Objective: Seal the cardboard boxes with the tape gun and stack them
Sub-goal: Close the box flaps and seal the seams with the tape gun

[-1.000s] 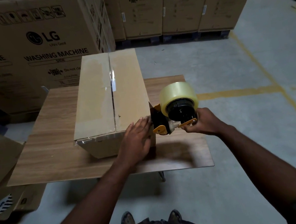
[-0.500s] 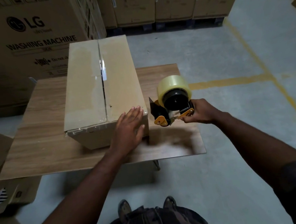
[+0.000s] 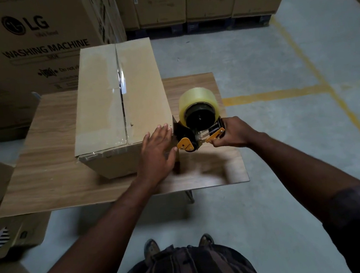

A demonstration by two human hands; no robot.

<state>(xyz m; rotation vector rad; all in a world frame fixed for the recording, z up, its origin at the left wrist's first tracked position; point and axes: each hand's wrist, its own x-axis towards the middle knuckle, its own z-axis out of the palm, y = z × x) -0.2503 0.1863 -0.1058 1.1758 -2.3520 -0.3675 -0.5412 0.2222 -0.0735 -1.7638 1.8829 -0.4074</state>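
The cardboard box (image 3: 104, 104) sits on the wooden table (image 3: 51, 172), long axis running straight away from the person, its centre seam (image 3: 123, 111) glinting with tape. The left hand (image 3: 157, 152) lies flat, fingers straight, on the box's near right corner. The right hand (image 3: 233, 134) is wrapped round the handle of the tape gun (image 3: 195, 121), whose nose is just beside that corner, with the seam off to its left.

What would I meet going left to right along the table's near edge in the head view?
cardboard box → left hand, flat on the box's near right corner → tape gun → right hand gripping its handle
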